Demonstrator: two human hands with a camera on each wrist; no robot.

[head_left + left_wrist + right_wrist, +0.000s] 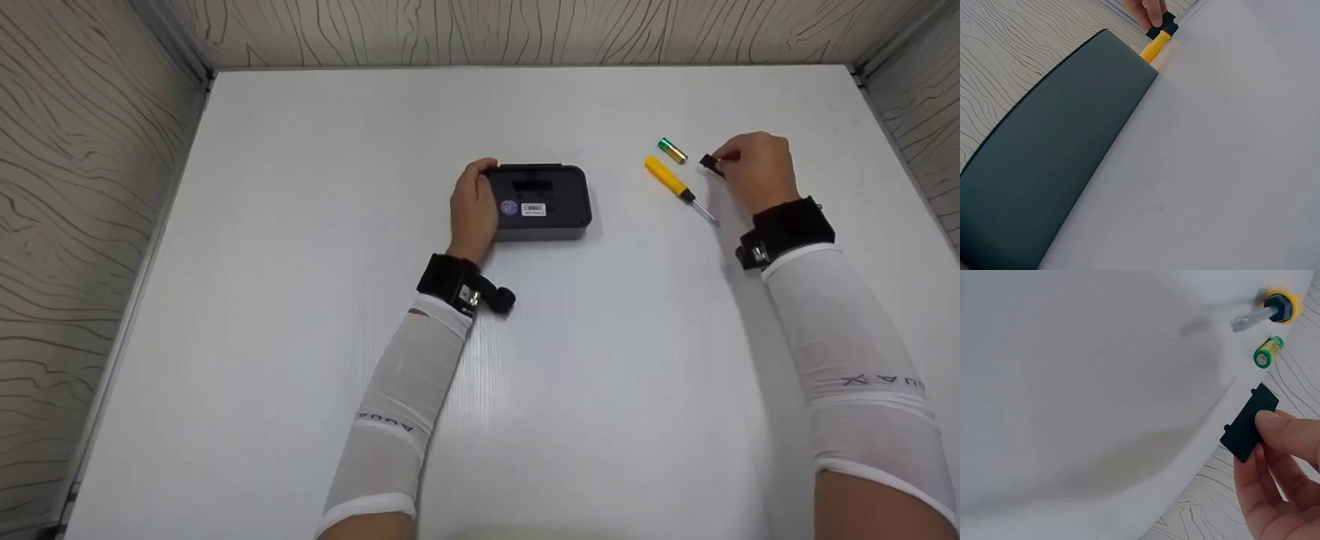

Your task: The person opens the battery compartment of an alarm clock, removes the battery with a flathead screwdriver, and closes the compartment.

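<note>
A black box-shaped device [555,219] lies on the table with a barcode sticker and a dark rectangular recess on its upper face. My left hand [475,206] grips its left end, fingers reaching over the far corner. In the left wrist view the device's dark side [1067,129] fills much of the left, and that hand is almost wholly hidden. My right hand [759,169] pinches a small black battery cover [1251,422] between thumb and fingers; two little tabs stick out along one edge. It is held to the right of the device, beside a green-and-gold battery [673,150].
A yellow-handled screwdriver [666,177] lies between the device and my right hand, its metal tip towards my right wrist. The white table [300,315] is bordered by wood-patterned panels [525,34] at the back and both sides.
</note>
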